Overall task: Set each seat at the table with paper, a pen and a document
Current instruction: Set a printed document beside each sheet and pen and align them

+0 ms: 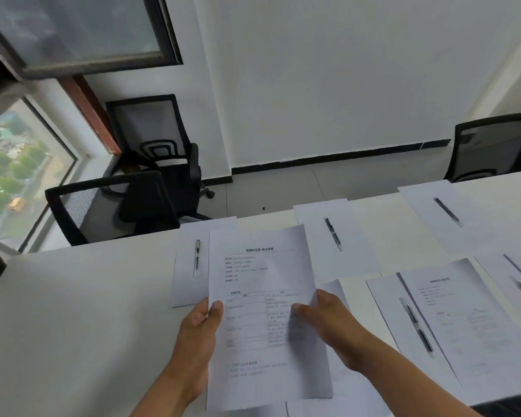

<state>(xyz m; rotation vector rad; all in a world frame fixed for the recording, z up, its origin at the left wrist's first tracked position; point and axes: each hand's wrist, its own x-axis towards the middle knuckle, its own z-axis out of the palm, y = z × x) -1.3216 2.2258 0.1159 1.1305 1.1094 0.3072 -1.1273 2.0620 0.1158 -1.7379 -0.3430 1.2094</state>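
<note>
**Printed sheet held over the near-left place**

Our left thumb (pixel 216 308) lies curled on top of the white printed document sheet (pixel 265 314), pinching its left edge; the other fingers of the left hand (pixel 197 341) sit under the paper, out of sight. The right hand (pixel 328 323) meets the sheet's right side with fingers bent onto the page; motion blur keeps us from telling how firmly they clamp it. The sheet carries a centred heading in Chinese characters, short lines of text and a ruled table, too soft for us to read.

Its upper left corner overlaps a blank white paper sheet (pixel 182 284), on which a slim black-and-silver pen (pixel 197 257) lies nearly parallel to the document's left edge. To the right, a second blank sheet (pixel 331 236) bears a black pen (pixel 333 233), and a third (pixel 433 218) bears another (pixel 447 210). On the near right, a printed page (pixel 463 320) lies beside a dark pen (pixel 417 326).

The white table (pixel 73 311) shows bare surface left of our hands. Beyond its far edge stand black mesh office chairs (pixel 112 206), with grey floor tiles (pixel 283 188) between table and wall.
</note>
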